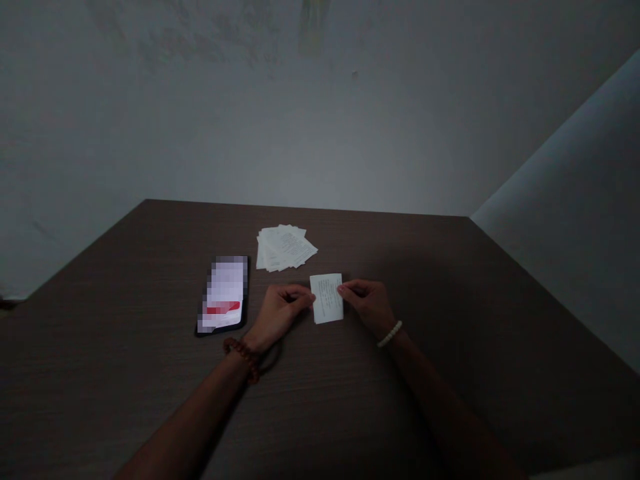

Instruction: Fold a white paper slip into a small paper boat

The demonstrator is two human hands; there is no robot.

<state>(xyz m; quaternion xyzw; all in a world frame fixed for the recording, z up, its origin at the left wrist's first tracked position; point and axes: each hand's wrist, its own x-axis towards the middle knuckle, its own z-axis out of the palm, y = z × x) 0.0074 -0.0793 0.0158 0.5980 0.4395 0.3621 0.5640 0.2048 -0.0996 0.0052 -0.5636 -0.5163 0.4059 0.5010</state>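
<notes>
A small white sheet of printed paper [327, 300] is held between my two hands, just above or on the dark table [310, 400]; I cannot tell which. My left hand [283, 310] pinches its left edge between thumb and fingers. At the right edge, the fingertips of my right hand [369, 303] close on the paper near its upper part. Lines of dark print face up on it. Beyond it lies a loose, fanned pile of similar printed papers [285, 248]. Brown beads circle my left wrist, pale beads my right.
A phone [223, 293] with a lit, blurred screen lies left of my left hand. Behind the table's far edge rises a pale, stained wall [320, 133]. Another wall surface [590, 200] slants along the right side.
</notes>
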